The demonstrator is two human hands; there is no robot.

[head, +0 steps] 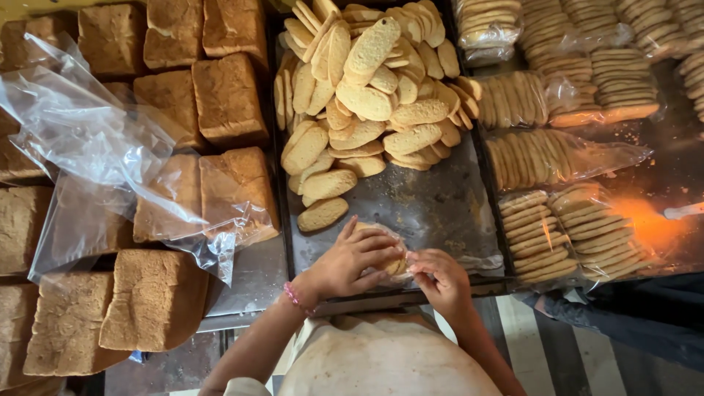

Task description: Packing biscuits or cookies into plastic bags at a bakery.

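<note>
Several clear plastic packs of stacked pale oval biscuits (565,158) already lie filled on the dark counter to your right, while a large loose heap of the same oval biscuits (367,103) still sits on the dark metal baking tray (440,205) in front of you, so by my reading a fair share is packed and much more remains. Your left hand (352,260), with a pink beaded band at the wrist, curls its fingers over a small stack of biscuits in a thin clear plastic bag (392,264) at the tray's near edge, pressing it down. Your right hand (440,282) lies just beside it, fingertips pinched on the bag's plastic at the stack's right end; whether the bag is already closed you cannot tell from this view. One loose biscuit (323,214) lies apart from the heap, just above your left hand. To your left, square brown loaves of bread (227,99) stand in rows, with empty clear plastic bags (110,161) draped over some of them; none of these is being touched
</note>
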